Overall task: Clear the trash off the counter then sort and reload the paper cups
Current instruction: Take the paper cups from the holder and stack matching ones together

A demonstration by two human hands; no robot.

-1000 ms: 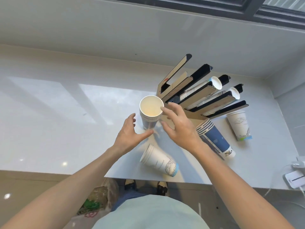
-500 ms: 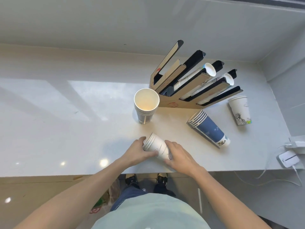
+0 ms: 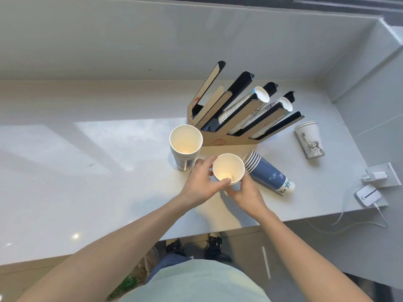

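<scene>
Pale grey bench (image 3: pixel 91 192) carried our cups. We held the white cup stack (image 3: pixel 228 168) upright, left hand (image 3: pixel 201 184) and right hand (image 3: pixel 244 192) both clasped around it, beside the grey stack (image 3: pixel 185 147). Better to keep it vertical while lowering, rims level.

bright daylight glare on counter (image 3: pixel 98 144), edges warped

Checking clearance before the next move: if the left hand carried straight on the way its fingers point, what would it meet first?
The left hand points up and right, already touching the held cup. Past that, likely the blue cup stack lying on the counter, though depth is unclear.
</scene>
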